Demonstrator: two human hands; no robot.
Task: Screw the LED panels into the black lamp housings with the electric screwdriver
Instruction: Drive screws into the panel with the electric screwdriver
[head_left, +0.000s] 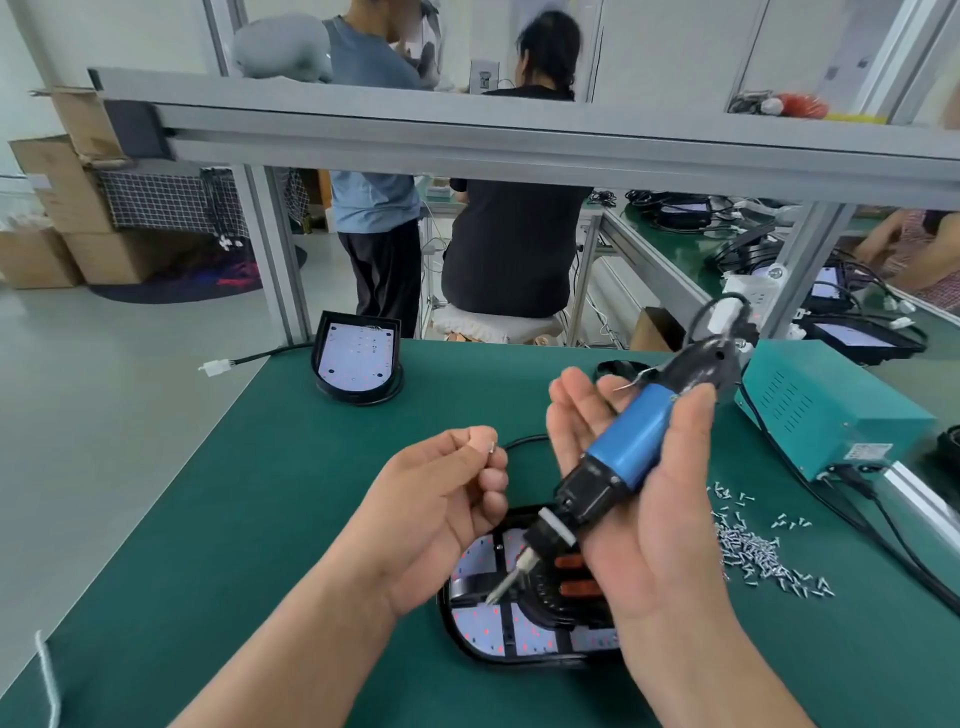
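Note:
My right hand (660, 519) holds the blue and black electric screwdriver (623, 457) across its palm, thumb curled over the blue body, fingers nearly straight. The bit (506, 584) points down-left over a black lamp housing (467, 642) with its white LED panel (480, 623), lying on the green mat below both hands. My left hand (447, 509) hovers left of the tool and pinches a small silver screw (492, 446) between thumb and forefinger. A second housing with an LED panel (356, 358) lies at the mat's far edge.
A heap of loose silver screws (753, 551) lies right of the housing. A teal power supply box (826, 410) with cables stands at the right. An aluminium frame rail (519, 140) crosses overhead. Two people are behind the bench; another hand works at the far right.

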